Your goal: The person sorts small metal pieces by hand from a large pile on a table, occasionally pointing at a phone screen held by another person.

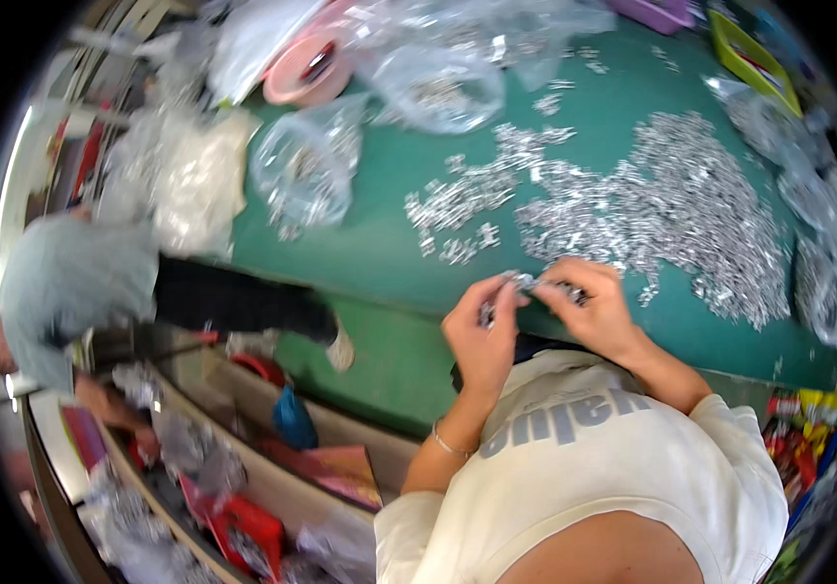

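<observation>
My left hand (482, 326) and my right hand (589, 302) meet at the near edge of the green table (380, 243). Both pinch a small cluster of shiny silver metal pieces (532, 283) held between the fingertips. My left hand also holds a few more pieces in its palm. Just beyond my hands lies a wide heap of the same small silver pieces (672, 209), with a smaller scatter (457, 209) to its left.
Clear plastic bags of silver pieces (307, 170) (438, 88) lie at the table's far left, beside a pink round tray (307, 68). More bags (818, 263) line the right edge. Another person in a grey top (73, 277) bends over boxes on the left.
</observation>
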Available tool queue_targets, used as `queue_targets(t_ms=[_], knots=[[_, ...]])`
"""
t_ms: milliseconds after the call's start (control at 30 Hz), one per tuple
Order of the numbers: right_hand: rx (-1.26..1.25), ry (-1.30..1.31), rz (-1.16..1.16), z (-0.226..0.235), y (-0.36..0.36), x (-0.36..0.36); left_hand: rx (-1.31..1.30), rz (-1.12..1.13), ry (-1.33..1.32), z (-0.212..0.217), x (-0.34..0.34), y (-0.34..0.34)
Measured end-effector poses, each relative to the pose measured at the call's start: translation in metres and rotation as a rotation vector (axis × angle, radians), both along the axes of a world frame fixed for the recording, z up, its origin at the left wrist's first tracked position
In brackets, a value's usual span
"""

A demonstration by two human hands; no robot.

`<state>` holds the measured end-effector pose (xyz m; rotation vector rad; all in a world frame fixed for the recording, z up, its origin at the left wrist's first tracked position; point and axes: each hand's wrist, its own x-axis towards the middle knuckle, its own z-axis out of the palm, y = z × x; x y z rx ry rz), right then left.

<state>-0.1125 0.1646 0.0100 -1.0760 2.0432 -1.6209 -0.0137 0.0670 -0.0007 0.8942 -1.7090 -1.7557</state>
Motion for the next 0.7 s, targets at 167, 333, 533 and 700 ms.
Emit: queue_targets(t_ms=[167, 333, 533, 700], knots=[[-0.123, -0.306, 0.082, -0.026, 0.002, -0.008, 0.034, 0.121, -0.039, -0.017, -0.005, 0.005], [-0.064, 0.209, -0.165, -0.036, 0.016, 0.009, 0.406, -0.216, 0.059, -0.023, -0.006, -0.008], [-0.156, -0.302, 0.013, -0.034, 0.031, -0.005, -0.683, -0.125, 0.097, -0.035, -0.019, 0.004], [-0.223, 0.028, -0.029, -0.038, 0.032, -0.015, 0.349, -0.506, 0.07, -0.025, -0.023, -0.018]])
